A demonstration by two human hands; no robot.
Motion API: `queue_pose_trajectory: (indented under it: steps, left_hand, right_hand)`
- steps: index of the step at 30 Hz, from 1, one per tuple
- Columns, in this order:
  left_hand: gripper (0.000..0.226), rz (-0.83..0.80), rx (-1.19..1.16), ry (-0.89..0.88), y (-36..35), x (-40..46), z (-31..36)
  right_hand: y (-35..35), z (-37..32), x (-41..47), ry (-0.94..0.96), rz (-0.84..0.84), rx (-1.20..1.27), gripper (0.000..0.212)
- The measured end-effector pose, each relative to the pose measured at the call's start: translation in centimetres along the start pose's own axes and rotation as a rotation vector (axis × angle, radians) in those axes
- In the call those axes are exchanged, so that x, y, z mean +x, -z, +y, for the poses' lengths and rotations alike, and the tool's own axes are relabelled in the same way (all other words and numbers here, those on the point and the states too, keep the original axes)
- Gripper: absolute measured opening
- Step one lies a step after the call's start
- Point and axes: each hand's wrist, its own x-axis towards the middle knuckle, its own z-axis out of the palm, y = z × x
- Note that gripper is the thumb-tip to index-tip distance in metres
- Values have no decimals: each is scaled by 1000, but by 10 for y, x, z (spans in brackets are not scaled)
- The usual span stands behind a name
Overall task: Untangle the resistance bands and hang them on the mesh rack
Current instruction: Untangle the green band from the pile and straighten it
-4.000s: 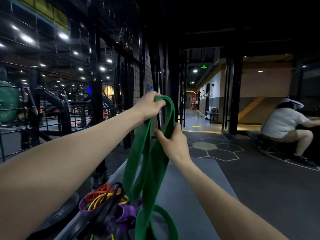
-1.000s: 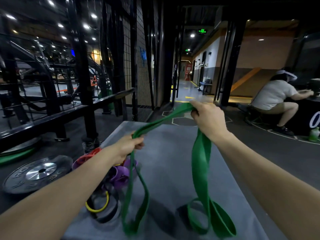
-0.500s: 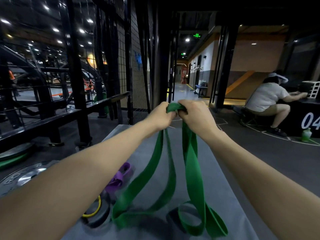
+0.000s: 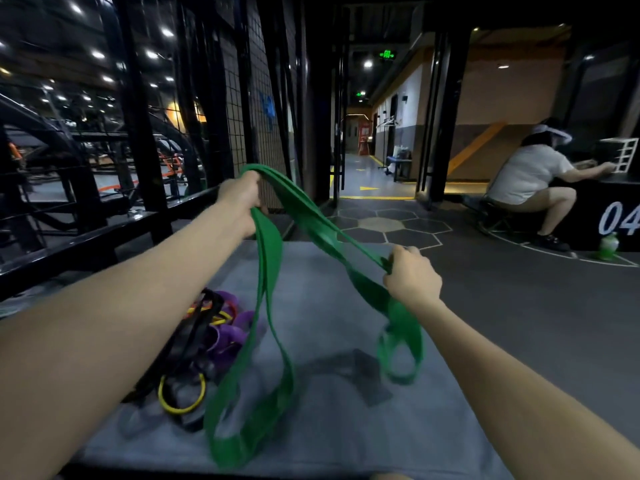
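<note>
A person's left hand is raised over the table's far left corner, gripping a resistance band that runs down to the right hand above the right edge. One loop of the band hangs to the table's middle near the front edge; another dangles below the right hand. A tangle of other bands lies along the table's left edge. The mesh rack stands beyond the far left corner. A seated person is on the floor far to the right.
</note>
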Motion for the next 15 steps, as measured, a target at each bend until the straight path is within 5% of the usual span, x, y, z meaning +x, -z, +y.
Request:
queue_pose_trajectory:
  steps: [5,9,15]
  left_hand:
    - [14,54,-18,32,31,12,-7]
    - [20,75,45,85,42,15,-29]
    - [21,132,70,153,48,23,-51]
  right_hand:
    - [-19,23,0,-133,115,118,23]
    - [-26,19,0,-196,68,606,27]
    - [-39,22,-5,-165,-278,1157,14]
